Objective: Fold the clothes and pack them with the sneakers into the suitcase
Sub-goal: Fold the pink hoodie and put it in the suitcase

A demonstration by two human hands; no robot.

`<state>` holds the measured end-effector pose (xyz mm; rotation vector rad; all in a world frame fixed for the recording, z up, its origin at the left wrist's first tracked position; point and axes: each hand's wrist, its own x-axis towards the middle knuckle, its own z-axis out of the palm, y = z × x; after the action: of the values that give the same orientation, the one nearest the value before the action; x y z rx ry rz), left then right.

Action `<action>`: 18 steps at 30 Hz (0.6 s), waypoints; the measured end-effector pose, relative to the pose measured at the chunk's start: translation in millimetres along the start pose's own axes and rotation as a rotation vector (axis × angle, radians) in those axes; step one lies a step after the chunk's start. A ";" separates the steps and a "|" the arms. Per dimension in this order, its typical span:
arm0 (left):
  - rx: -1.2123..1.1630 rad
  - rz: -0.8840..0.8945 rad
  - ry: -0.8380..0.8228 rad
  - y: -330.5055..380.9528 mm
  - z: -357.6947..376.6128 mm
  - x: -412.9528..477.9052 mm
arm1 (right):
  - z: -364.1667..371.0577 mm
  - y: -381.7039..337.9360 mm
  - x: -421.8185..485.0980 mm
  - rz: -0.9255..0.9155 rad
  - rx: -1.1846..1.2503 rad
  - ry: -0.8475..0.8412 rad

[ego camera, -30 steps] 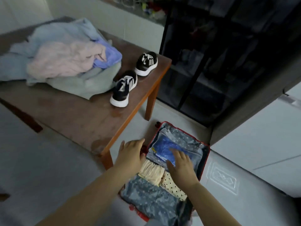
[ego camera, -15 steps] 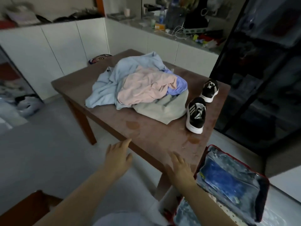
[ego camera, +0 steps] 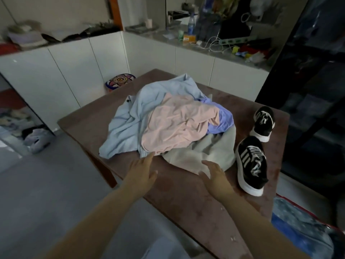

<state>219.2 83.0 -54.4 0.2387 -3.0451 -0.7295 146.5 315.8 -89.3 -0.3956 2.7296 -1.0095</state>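
On the brown table (ego camera: 186,199), unfolded clothes (ego camera: 173,124) are heaped at the middle, sneakers (ego camera: 252,165) set just right of them. Left hand (ego camera: 142,169) and right hand (ego camera: 214,174) are held open and empty at the near edge, presumably to lift a garment. Only a corner of the suitcase (ego camera: 298,227) is seen, lower right.

Two bare forearms enter from the lower edge of the head view. Neither carries a sleeve, cuff, watch, bracelet or glove along the visible length, from below the elbow to the wrist. The left hand (ego camera: 142,170) is ungloved; no ring shows on its fingers (ego camera: 149,156). The right hand (ego camera: 214,174) is likewise ungloved and ringless. Fingernails are short and unpainted as far as the dim light allows. A pale, light-coloured garment panel (ego camera: 166,249) appears between the forearms at the bottom edge; blur obscures its type.
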 end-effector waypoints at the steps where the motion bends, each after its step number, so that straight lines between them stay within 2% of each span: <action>1: 0.003 -0.011 0.005 -6.8 -4.2 14.0 | 0.1 -4.7 14.7 -0.011 -0.008 -0.008; 6: 0.037 0.000 -0.037 -27.5 -9.6 88.6 | -1.9 -22.8 81.8 -0.053 -0.073 -0.066; 11: 0.061 0.106 -0.068 -35.8 -18.7 173.1 | -13.7 -39.6 161.6 -0.042 -0.171 0.037; 14: 0.034 0.157 -0.093 -50.1 -26.4 223.6 | -22.6 -49.4 209.2 0.046 -0.200 0.150; 18: 0.009 0.233 -0.103 -71.0 -40.2 282.8 | -27.8 -54.5 267.3 0.299 -0.282 0.243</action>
<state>-48.4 -39.4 -60.2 -0.1567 -3.0978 -0.7326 -103.8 207.9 -58.6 0.1047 3.0342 -0.6334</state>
